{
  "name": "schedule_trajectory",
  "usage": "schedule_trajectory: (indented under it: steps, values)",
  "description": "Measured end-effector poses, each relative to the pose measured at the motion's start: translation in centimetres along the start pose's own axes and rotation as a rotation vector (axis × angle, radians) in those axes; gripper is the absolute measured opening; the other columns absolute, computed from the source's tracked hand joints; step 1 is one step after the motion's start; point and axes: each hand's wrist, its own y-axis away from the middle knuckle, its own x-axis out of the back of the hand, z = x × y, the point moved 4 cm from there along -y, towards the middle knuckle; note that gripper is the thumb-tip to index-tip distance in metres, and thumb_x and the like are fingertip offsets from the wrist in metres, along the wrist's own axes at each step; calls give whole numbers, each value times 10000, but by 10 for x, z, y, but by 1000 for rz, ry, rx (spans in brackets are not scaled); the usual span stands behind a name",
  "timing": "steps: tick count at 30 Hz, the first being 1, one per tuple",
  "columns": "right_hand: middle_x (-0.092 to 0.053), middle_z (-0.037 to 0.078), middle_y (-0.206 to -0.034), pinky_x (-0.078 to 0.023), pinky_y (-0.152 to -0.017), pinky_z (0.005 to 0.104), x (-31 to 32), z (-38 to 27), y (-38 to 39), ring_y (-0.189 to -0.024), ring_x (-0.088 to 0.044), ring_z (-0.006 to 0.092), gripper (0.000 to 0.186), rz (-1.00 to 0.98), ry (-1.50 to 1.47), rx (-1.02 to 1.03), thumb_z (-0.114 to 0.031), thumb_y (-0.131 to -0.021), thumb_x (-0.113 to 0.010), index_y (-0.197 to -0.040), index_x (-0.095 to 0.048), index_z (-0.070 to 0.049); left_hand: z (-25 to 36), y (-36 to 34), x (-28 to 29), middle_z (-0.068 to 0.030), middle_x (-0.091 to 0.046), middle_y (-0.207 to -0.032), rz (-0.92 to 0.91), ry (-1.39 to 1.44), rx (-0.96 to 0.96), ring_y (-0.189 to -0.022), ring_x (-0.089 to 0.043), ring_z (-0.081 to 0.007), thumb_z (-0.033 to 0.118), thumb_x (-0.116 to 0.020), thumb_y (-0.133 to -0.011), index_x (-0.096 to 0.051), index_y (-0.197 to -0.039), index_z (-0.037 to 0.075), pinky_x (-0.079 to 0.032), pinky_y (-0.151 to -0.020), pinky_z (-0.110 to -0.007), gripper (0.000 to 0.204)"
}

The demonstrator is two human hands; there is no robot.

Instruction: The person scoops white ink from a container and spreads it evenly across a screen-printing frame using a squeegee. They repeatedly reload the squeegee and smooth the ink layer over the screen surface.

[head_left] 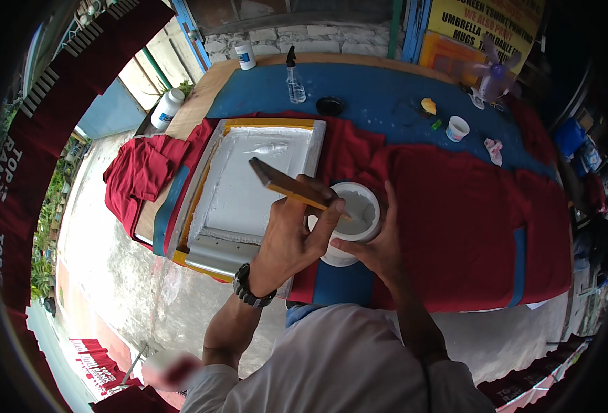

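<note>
My left hand (294,230), with a dark watch at the wrist, grips a wooden stick (287,187). One end of the stick slants up to the left, and its lower end reaches into a white plastic tub (367,195). Whitish paste coats the inside of the tub. My right hand (376,251) wraps the tub's right side and steadies it at the table's near edge. Left of the tub lies a screen-printing frame (321,134), its mesh covered with white ink (245,175). A silver metal bar (221,260) lies across the frame's near end.
Dark red shirts (455,227) cover much of the blue-topped table (249,89). Toward the back stand a spray bottle (295,86), a black lid (329,105), a small white cup (457,129) and a purple fan (495,79). White jars (168,109) stand at the left edge.
</note>
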Motion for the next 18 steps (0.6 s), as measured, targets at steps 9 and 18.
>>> schedule_trajectory:
  steps: [9,18]
  values:
    - [-575,264,-1531,-495,-1226,524,-9,6,6,-1425,-616,369,1479,157,13,15,-223,-686,-1086,-1735,-56,-63,23,-12,13,-180,-740,-983,19,63,-30,-859,-821,-287,66,-784,-1030,-623,-1165,-40,-641,-690,-350,236]
    - [-549,236,-1555,-492,-1255,533,-7,0,2,-1458,-590,353,1478,125,78,-38,-134,-696,-1073,-1744,-31,-89,71,34,64,-233,-706,-1051,282,279,-181,-857,-754,-227,33,-682,-1068,-474,-1220,-19,-688,-721,-358,262]
